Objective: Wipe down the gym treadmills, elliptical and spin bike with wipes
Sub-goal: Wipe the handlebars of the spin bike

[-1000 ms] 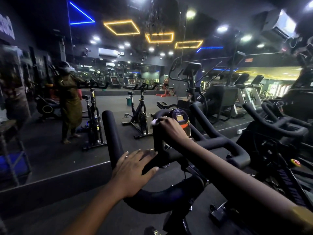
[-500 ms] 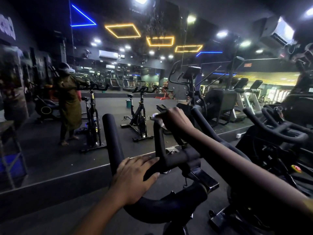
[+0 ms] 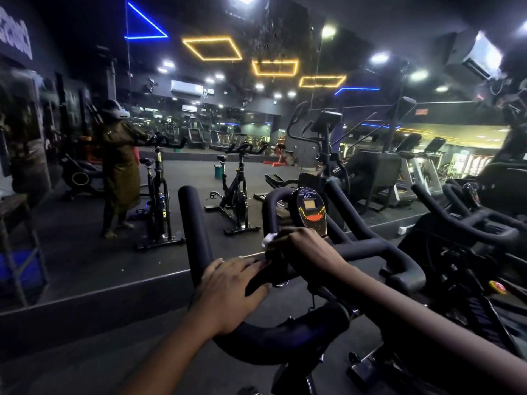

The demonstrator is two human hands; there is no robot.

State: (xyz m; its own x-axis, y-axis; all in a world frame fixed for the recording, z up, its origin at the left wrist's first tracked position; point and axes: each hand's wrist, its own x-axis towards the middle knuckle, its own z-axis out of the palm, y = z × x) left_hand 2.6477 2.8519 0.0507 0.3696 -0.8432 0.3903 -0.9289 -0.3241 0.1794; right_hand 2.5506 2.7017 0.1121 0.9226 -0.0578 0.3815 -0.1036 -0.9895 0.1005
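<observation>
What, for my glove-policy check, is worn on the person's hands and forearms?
Nothing visible: the left hand and right hand are bare, with no gloves, rings or watch. The left forearm and right forearm show no sleeve within the frame.

No legible text. White lettering (image 3: pixel 15 35) on dark wall, top left: cropped, blurred, unreadable. Small orange sign (image 3: pixel 421 111) on far wall, black-and-gold oval spin bike console (image 3: pixel 309 212) display: too small.

A mirror wall (image 3: pixel 85 260) rises from the dark floor (image 3: pixel 71 366). Yellow square lights (image 3: pixel 212 48) and blue strips (image 3: pixel 145 37) glow overhead.
</observation>
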